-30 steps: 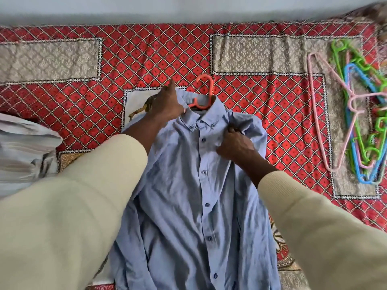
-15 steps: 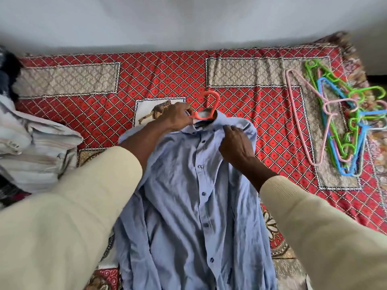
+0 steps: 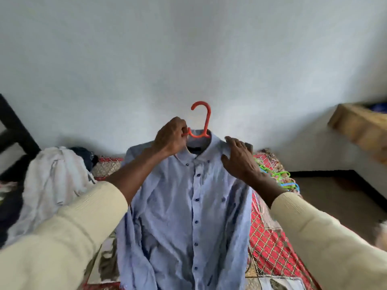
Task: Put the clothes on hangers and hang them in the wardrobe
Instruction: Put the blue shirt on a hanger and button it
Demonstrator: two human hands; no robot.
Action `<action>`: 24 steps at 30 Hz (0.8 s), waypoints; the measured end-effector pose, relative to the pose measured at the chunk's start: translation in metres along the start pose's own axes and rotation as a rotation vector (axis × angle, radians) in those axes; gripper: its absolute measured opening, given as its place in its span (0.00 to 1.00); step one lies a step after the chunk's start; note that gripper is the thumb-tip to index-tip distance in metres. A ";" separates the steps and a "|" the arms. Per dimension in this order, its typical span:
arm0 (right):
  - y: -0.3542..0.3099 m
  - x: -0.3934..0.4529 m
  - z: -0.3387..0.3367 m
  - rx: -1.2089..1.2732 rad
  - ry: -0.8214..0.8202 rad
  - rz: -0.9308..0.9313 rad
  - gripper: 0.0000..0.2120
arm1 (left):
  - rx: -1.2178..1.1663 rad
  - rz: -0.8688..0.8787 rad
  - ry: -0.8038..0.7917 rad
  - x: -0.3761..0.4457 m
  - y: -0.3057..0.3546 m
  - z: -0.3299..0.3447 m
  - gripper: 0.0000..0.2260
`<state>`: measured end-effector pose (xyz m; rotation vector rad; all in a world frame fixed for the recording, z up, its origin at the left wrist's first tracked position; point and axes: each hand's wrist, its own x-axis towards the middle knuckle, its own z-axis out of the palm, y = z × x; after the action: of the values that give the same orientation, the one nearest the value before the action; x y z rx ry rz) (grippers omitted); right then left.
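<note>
A light blue button-up shirt (image 3: 188,210) hangs on an orange plastic hanger (image 3: 204,120), lifted upright in front of the white wall. My left hand (image 3: 170,139) grips the hanger just below its hook, at the collar. My right hand (image 3: 238,158) rests with spread fingers on the shirt's right shoulder. The shirt's lower part still drapes down toward the bed. The hanger's arms are hidden inside the shirt.
A pile of pale and dark clothes (image 3: 54,181) lies at the left on the red patterned bedspread (image 3: 270,237). Several green, blue and pink hangers (image 3: 280,181) lie at the right behind my right wrist. A wooden piece of furniture (image 3: 360,126) stands at the far right.
The shirt on its hanger has been lifted from lying flat on the bed to hanging upright. My left hand now grips the hanger neck; my right hand moved to the shoulder. The view tilted up.
</note>
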<state>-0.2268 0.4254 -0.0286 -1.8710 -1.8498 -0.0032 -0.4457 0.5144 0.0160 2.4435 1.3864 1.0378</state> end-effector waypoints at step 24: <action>-0.147 -0.182 -0.476 -0.236 0.289 0.142 0.09 | -0.121 0.262 0.138 -0.063 0.265 -0.326 0.11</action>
<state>-0.2154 0.0807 0.3750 -2.0317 -1.5717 -0.4372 -0.4860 0.2496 0.3455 2.5523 1.0200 1.3278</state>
